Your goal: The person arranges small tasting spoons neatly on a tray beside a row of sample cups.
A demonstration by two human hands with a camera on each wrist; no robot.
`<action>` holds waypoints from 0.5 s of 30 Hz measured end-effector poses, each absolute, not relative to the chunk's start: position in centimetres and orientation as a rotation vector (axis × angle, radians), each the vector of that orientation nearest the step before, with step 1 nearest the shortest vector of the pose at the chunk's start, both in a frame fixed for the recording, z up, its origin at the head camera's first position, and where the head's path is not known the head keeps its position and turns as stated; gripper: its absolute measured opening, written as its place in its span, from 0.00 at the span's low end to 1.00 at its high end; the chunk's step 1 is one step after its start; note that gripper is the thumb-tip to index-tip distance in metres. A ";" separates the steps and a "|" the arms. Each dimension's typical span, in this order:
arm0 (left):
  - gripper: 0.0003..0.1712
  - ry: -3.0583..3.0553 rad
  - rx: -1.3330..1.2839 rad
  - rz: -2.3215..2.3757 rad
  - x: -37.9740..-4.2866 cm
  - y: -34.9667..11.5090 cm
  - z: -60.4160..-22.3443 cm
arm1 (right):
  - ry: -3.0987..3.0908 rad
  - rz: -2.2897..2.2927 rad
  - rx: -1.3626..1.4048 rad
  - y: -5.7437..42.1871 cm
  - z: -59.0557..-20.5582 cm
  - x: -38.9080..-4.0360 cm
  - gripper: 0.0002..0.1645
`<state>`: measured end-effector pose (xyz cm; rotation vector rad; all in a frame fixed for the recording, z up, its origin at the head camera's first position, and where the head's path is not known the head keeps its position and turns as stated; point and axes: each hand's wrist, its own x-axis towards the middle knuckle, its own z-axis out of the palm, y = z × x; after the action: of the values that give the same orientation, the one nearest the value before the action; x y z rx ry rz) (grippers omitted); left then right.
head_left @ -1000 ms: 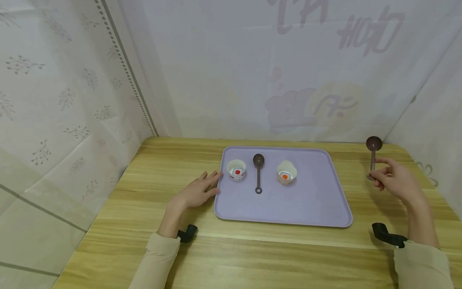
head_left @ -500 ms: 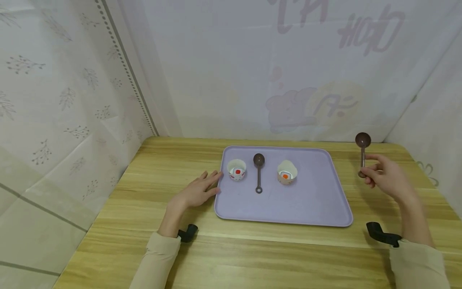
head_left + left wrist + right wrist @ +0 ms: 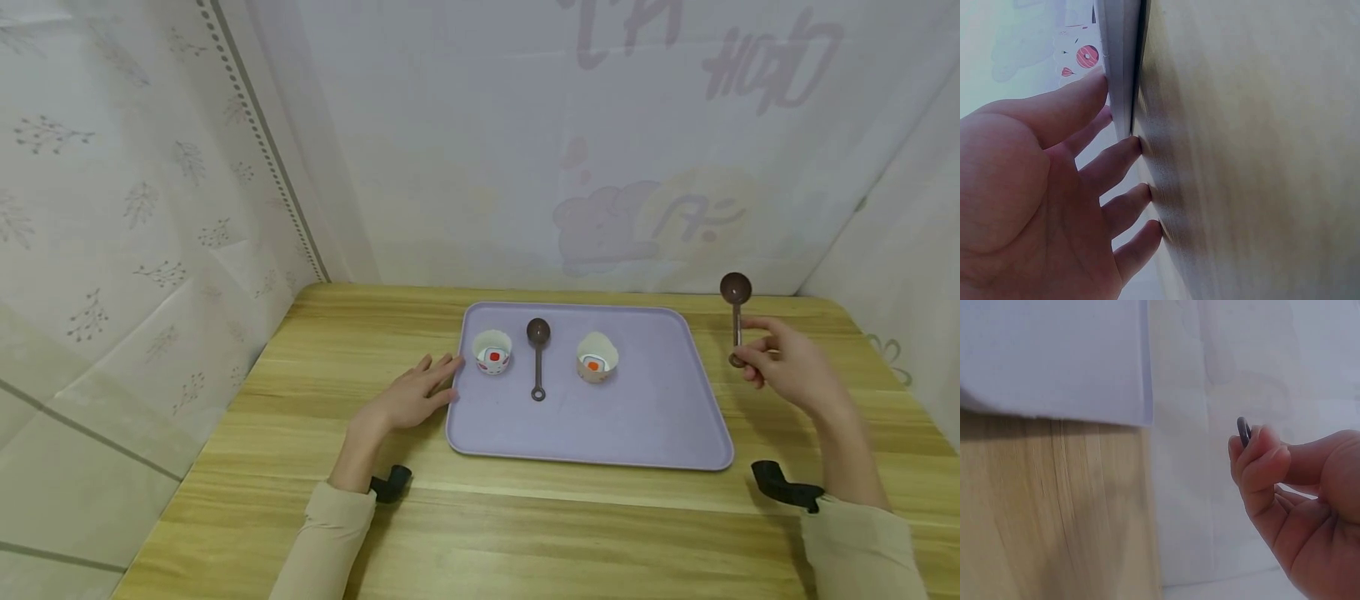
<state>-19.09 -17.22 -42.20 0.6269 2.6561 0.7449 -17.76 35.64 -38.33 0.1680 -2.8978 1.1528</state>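
Observation:
My right hand (image 3: 787, 362) pinches a brown measuring spoon (image 3: 736, 290) by its handle, bowl up, just right of the purple tray (image 3: 645, 433). In the right wrist view only the handle's end ring (image 3: 1244, 432) shows past the fingers. At the tray's left edge rests my left hand (image 3: 408, 397), fingers spread; the left wrist view shows its thumb at the rim and fingertips on the table. On the tray, a second brown measuring spoon (image 3: 537, 358) lies between two paper baking cups, the left cup (image 3: 492, 353) with a red mark inside and the right cup (image 3: 596, 358) with an orange one.
The tray lies on a wooden table (image 3: 600, 533). A pale printed curtain (image 3: 450, 167) hangs behind the table's back edge, with more patterned cloth (image 3: 150, 208) at the left side. Each wrist carries a black camera mount (image 3: 783, 486).
My right hand has moved left toward the tray with the measuring spoon held up. The left hand, tray, cups and second spoon have stayed in place.

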 end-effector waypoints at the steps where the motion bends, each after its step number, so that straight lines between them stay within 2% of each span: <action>1: 0.34 2.656 0.628 0.746 -19.1 -17.2 -42.2 | -2.897 1.164 0.171 35.4 -38.3 -17.8 0.31; 15: 0.34 2.656 0.633 0.746 -19.1 -17.3 -42.3 | -2.913 1.174 0.221 33.1 -38.6 -18.1 0.30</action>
<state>-19.15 -17.27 -42.34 0.6325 2.6559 0.7464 -18.09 33.11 -38.61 0.2214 -2.9132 1.1742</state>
